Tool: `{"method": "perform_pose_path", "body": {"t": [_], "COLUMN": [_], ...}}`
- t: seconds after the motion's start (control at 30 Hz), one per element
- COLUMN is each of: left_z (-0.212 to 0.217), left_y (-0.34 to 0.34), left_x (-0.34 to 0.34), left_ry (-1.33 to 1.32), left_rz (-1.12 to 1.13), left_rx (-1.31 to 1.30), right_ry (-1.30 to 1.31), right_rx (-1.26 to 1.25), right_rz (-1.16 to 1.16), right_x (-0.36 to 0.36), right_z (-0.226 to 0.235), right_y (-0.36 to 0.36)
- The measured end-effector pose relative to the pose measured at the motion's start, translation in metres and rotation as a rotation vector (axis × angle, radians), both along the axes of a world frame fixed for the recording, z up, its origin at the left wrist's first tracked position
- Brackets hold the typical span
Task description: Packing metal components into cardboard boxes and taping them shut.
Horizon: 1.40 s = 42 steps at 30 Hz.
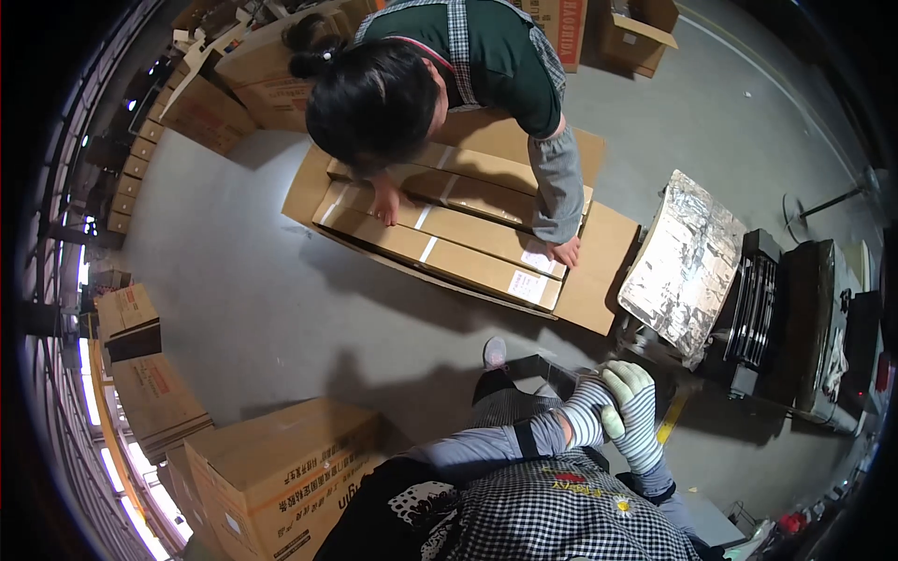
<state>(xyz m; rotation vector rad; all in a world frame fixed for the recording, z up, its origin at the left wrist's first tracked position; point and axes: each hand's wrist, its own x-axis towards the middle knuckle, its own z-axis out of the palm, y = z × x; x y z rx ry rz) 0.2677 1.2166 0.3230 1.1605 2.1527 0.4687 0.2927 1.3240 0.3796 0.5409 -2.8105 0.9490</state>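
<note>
Both of my hands are in front of my checked apron, in striped work gloves with pale finger ends. My right hand is closed over my left hand, its fingers bent around the glove. The fingers of my left hand are mostly hidden underneath. No other object shows between the two hands. Beyond them stands a large open carton packed with several long brown boxes with white straps. A co-worker leans over it, one hand on the boxes and the other hand at the right end.
A worn, silver-topped stand is right of the carton, beside a roller unit. A big closed carton stands at my left, with more cartons behind it. Other boxes line the far side. A fan stands at far right.
</note>
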Motion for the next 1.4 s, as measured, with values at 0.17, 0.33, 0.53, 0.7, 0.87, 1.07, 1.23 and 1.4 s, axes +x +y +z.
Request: {"method": "perform_pose_path", "body": {"t": [0.17, 0.33, 0.53, 0.7, 0.87, 1.07, 1.23, 1.4], "left_z": [0.006, 0.015, 0.020, 0.006, -0.009, -0.098, 0.024, 0.007], "left_y": [0.004, -0.004, -0.006, -0.008, -0.003, 0.002, -0.015, -0.019], "left_x": [0.003, 0.001, 0.003, 0.014, 0.023, 0.062, 0.015, 0.023], "left_ry": [0.014, -0.050, -0.071, -0.022, 0.035, -0.294, -0.063, 0.026], "left_rz": [-0.077, 0.058, 0.062, 0.059, 0.059, 0.414, 0.038, 0.072], "left_rx": [-0.101, -0.030, 0.008, 0.031, 0.069, 0.565, -0.017, -0.010], "right_ry": [-0.007, 0.023, 0.005, 0.016, 0.021, 0.010, 0.022, 0.018], "right_rx": [-0.007, -0.009, 0.005, -0.002, -0.004, -0.001, -0.004, -0.017], "right_rz": [-0.008, -0.005, -0.008, 0.001, -0.018, 0.013, 0.001, 0.019], "right_x": [0.002, 0.005, 0.008, 0.010, 0.014, 0.016, 0.021, 0.019], "right_z": [-0.003, 0.003, 0.005, 0.004, 0.000, 0.002, 0.002, 0.001], "right_y": [0.002, -0.002, -0.004, -0.007, -0.005, -0.012, -0.012, -0.017]}}
